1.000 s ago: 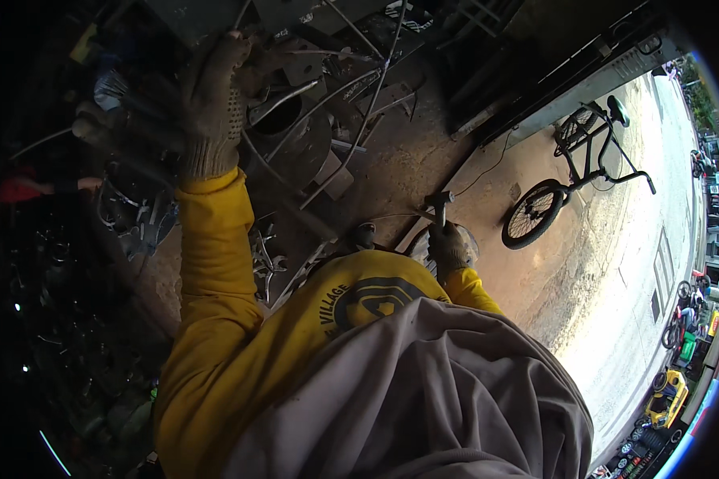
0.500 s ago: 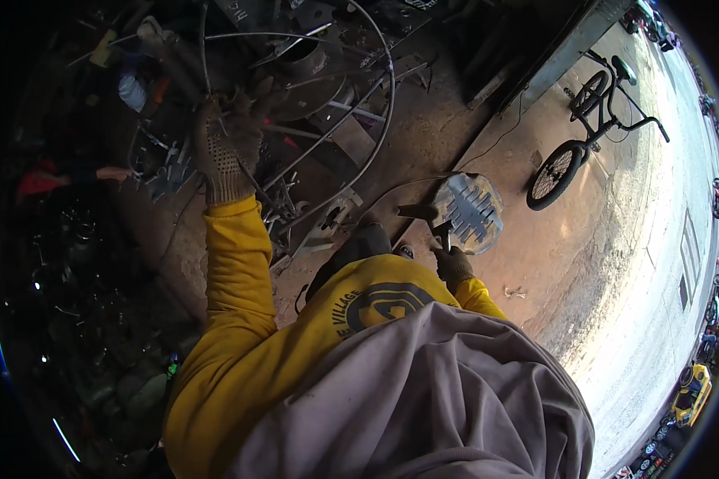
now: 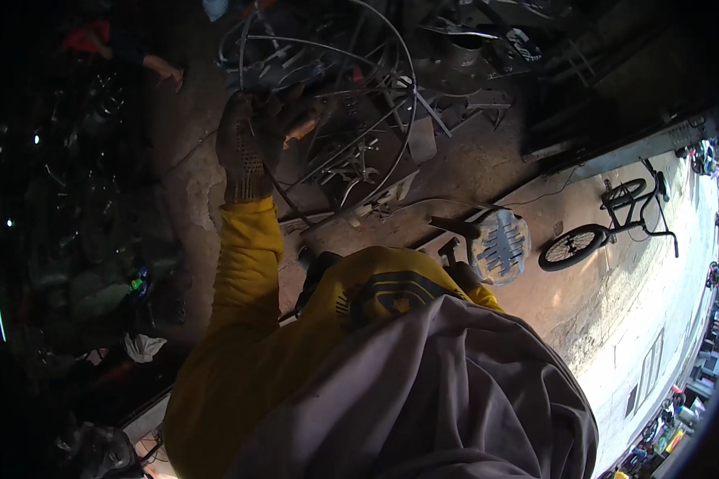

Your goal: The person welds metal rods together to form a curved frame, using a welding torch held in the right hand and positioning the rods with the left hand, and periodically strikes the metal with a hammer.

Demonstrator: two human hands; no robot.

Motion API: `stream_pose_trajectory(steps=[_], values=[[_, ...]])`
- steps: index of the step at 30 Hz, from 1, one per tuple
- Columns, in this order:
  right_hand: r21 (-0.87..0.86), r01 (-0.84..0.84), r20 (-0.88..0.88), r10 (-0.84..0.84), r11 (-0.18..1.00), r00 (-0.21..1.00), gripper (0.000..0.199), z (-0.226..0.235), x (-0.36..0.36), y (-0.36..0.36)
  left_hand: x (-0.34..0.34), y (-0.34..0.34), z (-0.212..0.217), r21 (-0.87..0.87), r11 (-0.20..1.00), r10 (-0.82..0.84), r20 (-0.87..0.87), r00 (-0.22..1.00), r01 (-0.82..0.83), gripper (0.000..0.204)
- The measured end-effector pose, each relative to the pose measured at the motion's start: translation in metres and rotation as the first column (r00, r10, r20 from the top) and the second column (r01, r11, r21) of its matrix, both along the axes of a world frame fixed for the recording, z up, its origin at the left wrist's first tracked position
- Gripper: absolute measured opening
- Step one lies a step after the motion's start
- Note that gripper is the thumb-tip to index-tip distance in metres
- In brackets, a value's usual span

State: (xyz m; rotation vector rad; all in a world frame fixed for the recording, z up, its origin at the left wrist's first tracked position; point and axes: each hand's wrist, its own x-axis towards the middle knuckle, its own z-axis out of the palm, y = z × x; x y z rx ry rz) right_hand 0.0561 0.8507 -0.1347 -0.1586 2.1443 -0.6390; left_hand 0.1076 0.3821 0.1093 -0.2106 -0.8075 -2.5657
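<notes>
My left hand (image 3: 246,152), in a dark knit glove with a dotted grip, is raised at the upper left. It is closed around a bar of a round metal-rod frame (image 3: 415,96), a large hoop crossed by thin rods. Low by my right side, my right hand (image 3: 464,276), also gloved, is closed on a hammer (image 3: 449,251); my yellow sleeve and shirt partly cover that hand. Just right of the hammer is a round, pale disc (image 3: 499,249) with dark jagged stripes. The hoop hangs over scattered metal pieces.
Scrap metal and hand tools (image 3: 351,172) lie beneath the hoop. A bicycle (image 3: 607,227) stands on its side of the doorway rail (image 3: 631,149), near the bright street. Another person's bare limb (image 3: 161,68) shows at the upper left. Dark clutter (image 3: 64,263) fills the left.
My view has turned, so the bicycle and disc sit lower and further right, and the other person sits higher. The hoop remains in my left hand, the hammer in my right.
</notes>
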Motion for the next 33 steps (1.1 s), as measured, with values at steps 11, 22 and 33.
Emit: stream_pose_trajectory(steps=[11,22,33], values=[[0.199,-0.832,-0.244,0.849,0.518,0.469,0.025,0.018,0.033,-0.236,0.265,-0.187,-0.078,-0.146,0.743,0.668,0.200,0.717,-0.653,0.023],[-0.562,-0.260,-0.616,-0.188,0.785,0.765,0.053,0.107,0.017,-0.453,0.481,-0.222,-0.126,-0.545,0.336,0.828,0.560,-0.035,-0.768,0.034],[0.057,-0.360,-0.960,0.151,0.931,0.238,0.046,0.121,-0.291,-0.572,0.316,-0.333,-0.060,-0.443,-0.411,0.911,-0.159,0.382,0.797,0.023]])
